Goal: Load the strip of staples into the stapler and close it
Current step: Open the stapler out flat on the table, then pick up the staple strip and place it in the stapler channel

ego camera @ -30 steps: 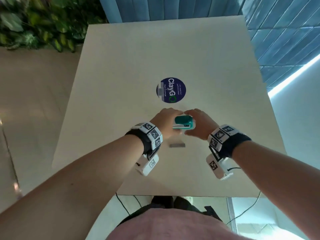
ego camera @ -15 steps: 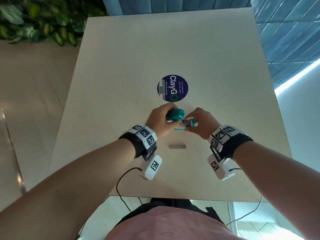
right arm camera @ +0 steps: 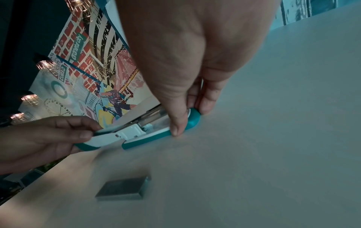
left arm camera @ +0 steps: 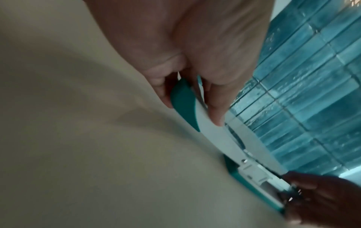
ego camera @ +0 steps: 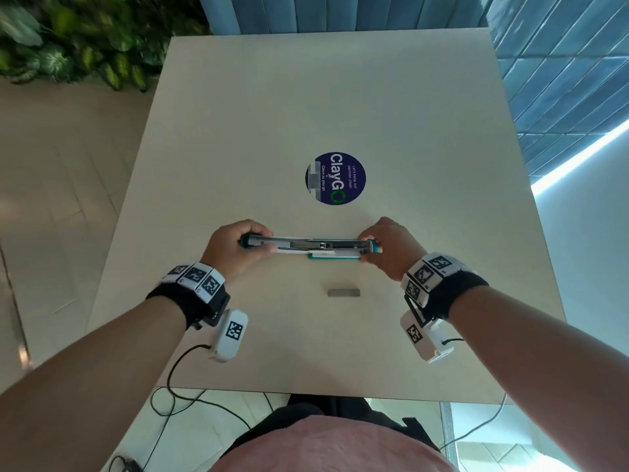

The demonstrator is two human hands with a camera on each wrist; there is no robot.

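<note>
The teal and white stapler [ego camera: 316, 246] lies swung fully open and flat on the table, its metal channel facing up. My left hand [ego camera: 235, 248] pinches the lid end [left arm camera: 187, 104] at the left. My right hand [ego camera: 388, 248] pinches the base end [right arm camera: 192, 118] at the right, thumb pressed down beside it. The grey strip of staples [ego camera: 344, 292] lies loose on the table just in front of the stapler, seen closer as a flat metal block [right arm camera: 125, 190] in the right wrist view. Neither hand touches the staples.
A round dark blue sticker [ego camera: 336, 178] sits on the beige table [ego camera: 306, 97] beyond the stapler. Green plants [ego camera: 78, 39] stand past the far left corner and a blue tiled wall [ego camera: 561, 63] rises at the right. Cables hang below the near edge.
The stapler went from closed to swung flat open. My left hand carried the lid out to the left while my right hand kept the base down.
</note>
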